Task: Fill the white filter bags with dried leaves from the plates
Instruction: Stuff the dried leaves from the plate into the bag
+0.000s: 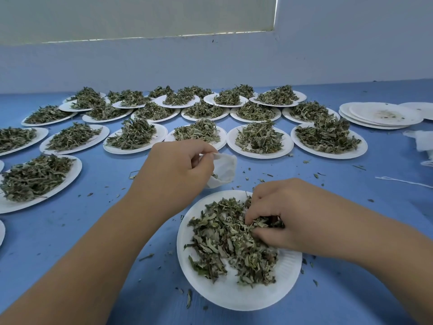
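Note:
A white paper plate (225, 292) lies close in front of me with a loose heap of dried leaves (225, 238) on it. My right hand (276, 212) reaches into the heap from the right, its curled fingers pinching a clump of leaves. Just beyond the plate, my left hand (175, 170) holds a small white filter bag (223, 170) by its upper edge, thumb and fingers pinching it. The bag hangs above the blue table, and a few leaf bits show at its lower edge.
Several more white plates heaped with dried leaves (257, 137) cover the blue table (93, 231) from the middle to the back wall. A stack of used bare plates (379, 114) sits far right, with white bags (421, 141) and string (403, 181) near it. Leaf crumbs lie scattered around.

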`<state>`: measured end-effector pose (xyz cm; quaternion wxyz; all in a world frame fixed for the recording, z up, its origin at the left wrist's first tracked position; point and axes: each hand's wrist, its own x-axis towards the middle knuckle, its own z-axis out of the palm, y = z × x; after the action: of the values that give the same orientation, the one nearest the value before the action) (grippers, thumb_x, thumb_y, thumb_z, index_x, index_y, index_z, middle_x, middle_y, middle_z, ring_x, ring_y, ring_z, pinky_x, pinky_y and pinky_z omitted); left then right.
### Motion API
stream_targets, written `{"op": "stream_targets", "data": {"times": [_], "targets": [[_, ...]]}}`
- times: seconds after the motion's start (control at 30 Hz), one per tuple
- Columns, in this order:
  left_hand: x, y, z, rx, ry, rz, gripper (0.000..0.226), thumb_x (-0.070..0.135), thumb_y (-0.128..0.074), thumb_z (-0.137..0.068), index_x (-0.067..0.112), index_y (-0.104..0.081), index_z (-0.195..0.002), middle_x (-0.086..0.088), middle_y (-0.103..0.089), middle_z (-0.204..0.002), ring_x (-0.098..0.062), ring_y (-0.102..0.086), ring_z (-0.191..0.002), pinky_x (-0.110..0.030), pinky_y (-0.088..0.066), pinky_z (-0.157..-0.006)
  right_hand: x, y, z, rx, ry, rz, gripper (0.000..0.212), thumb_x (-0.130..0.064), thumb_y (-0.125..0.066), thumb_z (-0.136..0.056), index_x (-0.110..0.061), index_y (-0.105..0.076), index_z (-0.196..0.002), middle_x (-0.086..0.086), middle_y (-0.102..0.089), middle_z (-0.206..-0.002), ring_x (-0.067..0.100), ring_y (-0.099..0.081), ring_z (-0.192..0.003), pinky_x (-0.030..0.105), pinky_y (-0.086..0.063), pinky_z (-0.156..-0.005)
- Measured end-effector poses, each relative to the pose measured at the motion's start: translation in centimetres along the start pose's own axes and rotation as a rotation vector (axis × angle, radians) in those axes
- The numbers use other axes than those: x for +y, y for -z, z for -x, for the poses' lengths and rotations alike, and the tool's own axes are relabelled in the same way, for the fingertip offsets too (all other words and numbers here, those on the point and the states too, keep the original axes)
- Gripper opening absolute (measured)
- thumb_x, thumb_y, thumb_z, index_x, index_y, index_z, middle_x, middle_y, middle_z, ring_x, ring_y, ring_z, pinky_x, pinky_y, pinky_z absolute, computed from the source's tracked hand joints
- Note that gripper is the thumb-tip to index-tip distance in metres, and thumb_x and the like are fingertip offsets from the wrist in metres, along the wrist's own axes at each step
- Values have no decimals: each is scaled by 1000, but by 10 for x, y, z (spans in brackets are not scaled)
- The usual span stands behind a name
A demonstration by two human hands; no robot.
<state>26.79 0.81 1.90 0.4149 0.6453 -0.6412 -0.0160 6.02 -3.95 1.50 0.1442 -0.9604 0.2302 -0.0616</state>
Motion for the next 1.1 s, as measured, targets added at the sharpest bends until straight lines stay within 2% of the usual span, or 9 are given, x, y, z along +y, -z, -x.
{"op": "stream_targets", "data": {"times": [0.13,0.27,0.47,0.57,0.67,0.77,0.87,0.97,1.1], "targets": [[1,0,0,7,-4,0,18,15,-60,-91,24,-75,-89,9,-41,-42,-8,-40,-43,-14,-32,-45,-1,0,0,11,4,10,15,-35,-61,-87,-32,-71,-98,-18,-56,-92,-2,-50,-77,15,-41,-64],[1,0,0,5,-1,1,18,15,-60,-91,24,-75,-88,10,-45,-43,-8,-41,-43,-13,-32,-45,1,1,1,28,-6,-8,12,-34,-62,-86,-32,-71,-94,-20,-53,-87,-7,-49,-73,11,-37,-61],[1,1,0,7,-5,3,18,16,-59,-90,24,-75,-88,12,-47,-46,-7,-41,-43,-12,-32,-44,4,7,4,100,-21,-99,11,-33,-63,-82,-36,-71,-89,-21,-58,-87,3,-57,-75,25,-48,-64],[0,1,0,10,-9,0,18,17,-59,-91,24,-75,-88,12,-45,-44,-7,-42,-44,-14,-33,-45,7,10,5,144,0,-136,10,-28,-68,-81,-33,-73,-89,-18,-60,-84,1,-56,-73,14,-42,-61],[0,1,1,3,-8,7,17,17,-60,-91,23,-75,-88,9,-44,-44,-8,-41,-44,-15,-33,-46,9,13,6,206,10,-242,11,-23,-72,-79,-32,-73,-85,-15,-63,-81,0,-58,-71,9,-39,-62],[1,1,1,-13,-15,-7,16,18,-60,-91,23,-75,-90,9,-45,-45,-9,-41,-44,-16,-32,-45,10,14,5,248,15,-355,14,-22,-75,-78,-35,-72,-81,-14,-65,-82,7,-60,-69,13,-43,-61],[1,1,1,-26,-25,-2,17,18,-59,-91,25,-75,-90,13,-48,-47,-10,-42,-44,-19,-33,-45,12,12,2,292,-13,-444,8,-25,-74,-76,-33,-73,-79,-7,-66,-81,12,-58,-67,25,-48,-63],[2,1,2,-39,-56,-6,16,19,-59,-92,25,-74,-90,10,-46,-45,-11,-40,-42,-25,-36,-45,12,13,0,336,-56,-526,6,-29,-74,-76,-33,-73,-80,0,-64,-77,12,-54,-63,31,-47,-62],[4,1,3,-58,-90,-13,17,20,-58,-93,25,-74,-93,8,-46,-44,-12,-40,-41,-24,-33,-44,5,11,-7,406,-117,-625,4,-27,-75,-76,-31,-74,-77,8,-64,-69,10,-48,-56,26,-42,-55]]}}
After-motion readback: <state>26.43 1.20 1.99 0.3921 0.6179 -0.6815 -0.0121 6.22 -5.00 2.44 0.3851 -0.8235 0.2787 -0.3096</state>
